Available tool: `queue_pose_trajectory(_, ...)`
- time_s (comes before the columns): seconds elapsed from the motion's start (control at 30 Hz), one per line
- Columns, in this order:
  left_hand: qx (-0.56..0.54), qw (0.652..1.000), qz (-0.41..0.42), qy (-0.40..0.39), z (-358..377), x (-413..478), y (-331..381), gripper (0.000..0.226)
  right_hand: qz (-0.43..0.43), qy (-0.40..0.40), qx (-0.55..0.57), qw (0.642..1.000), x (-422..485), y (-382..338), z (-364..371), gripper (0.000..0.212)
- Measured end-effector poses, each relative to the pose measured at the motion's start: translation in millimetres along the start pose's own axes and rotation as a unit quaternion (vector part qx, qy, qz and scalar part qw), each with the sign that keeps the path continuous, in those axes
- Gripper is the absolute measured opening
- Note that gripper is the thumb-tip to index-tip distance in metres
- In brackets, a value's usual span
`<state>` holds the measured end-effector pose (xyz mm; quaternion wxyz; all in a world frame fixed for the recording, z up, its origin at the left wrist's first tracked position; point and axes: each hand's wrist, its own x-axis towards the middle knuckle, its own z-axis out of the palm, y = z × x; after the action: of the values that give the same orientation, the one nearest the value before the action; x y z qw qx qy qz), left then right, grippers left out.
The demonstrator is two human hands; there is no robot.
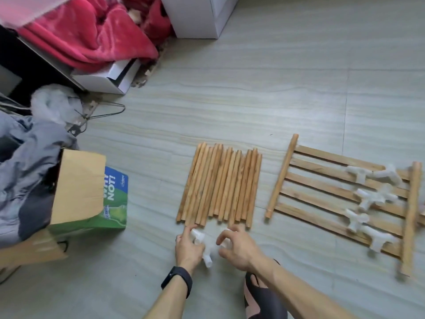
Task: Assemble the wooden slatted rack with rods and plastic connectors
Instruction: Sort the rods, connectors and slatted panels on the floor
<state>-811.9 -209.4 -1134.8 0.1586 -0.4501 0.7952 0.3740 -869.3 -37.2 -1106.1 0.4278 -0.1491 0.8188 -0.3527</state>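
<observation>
Several wooden rods (220, 185) lie side by side on the floor in the middle of the view. Right of them lies a wooden slatted panel (322, 192) with several white plastic connectors (370, 199) resting on its slats. Just below the rods, my left hand (188, 247) grips a white plastic connector (200, 240), one tube end sticking out below the hand. My right hand (236, 245) pinches another white connector (226, 242) close beside it. The two hands nearly touch.
A brown and green cardboard box (85, 194) stands at the left, beside grey clothing (25, 162). Red fabric (92, 33) and white boxes (197, 17) sit at the back. A dark slipper (262, 298) is near my right forearm. Pale floor tiles (253, 93) stretch beyond the rods.
</observation>
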Motion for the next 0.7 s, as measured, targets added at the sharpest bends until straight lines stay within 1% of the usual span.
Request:
queue_pose_trajectory(0.1, 0.010, 1.000, 0.002, -0.022, -2, 0, 4, 0.055, -0.003, -0.041, 0.015, 0.999, 9, -9, 10, 0.037)
queue_pose_trajectory(0.2, 0.005, 0.999, -0.009, -0.044, -5, -1, 6, 0.063, -0.011, -0.098, 0.015, 0.995, 12, -14, 9, 0.063)
queue_pose_trajectory(0.27, 0.028, 0.998, -0.008, -0.056, -10, -3, 8, 0.068, -0.007, -0.116, 0.006, 0.993, 9, -15, 1, 0.074)
queue_pose_trajectory(0.33, 0.085, 0.994, 0.000, -0.063, -16, -8, 13, 0.069, -0.001, -0.120, 0.001, 0.993, 5, -13, -7, 0.078)
queue_pose_trajectory(0.4, 0.180, 0.982, 0.021, -0.052, -22, -13, 23, 0.061, 0.004, -0.111, 0.005, 0.994, 0, -11, -13, 0.082)
queue_pose_trajectory(0.47, 0.267, 0.962, 0.049, -0.031, -24, -15, 37, 0.052, 0.012, -0.090, 0.017, 0.996, -4, -7, -21, 0.081)
queue_pose_trajectory(0.5, 0.288, 0.955, 0.059, -0.026, -23, -16, 47, 0.051, 0.011, -0.076, 0.019, 0.997, -6, -4, -27, 0.078)
queue_pose_trajectory(0.6, 0.282, 0.952, 0.114, -0.039, -9, -17, 80, 0.048, 0.000, -0.028, -0.002, 1.000, -16, 3, -59, 0.062)
queue_pose_trajectory(0.67, 0.260, 0.947, 0.174, -0.070, 9, -20, 107, 0.047, 0.004, 0.010, -0.041, 0.999, -28, 13, -94, 0.050)
queue_pose_trajectory(0.7, 0.253, 0.941, 0.205, -0.090, 21, -22, 123, 0.048, 0.013, 0.027, -0.065, 0.997, -37, 22, -114, 0.047)
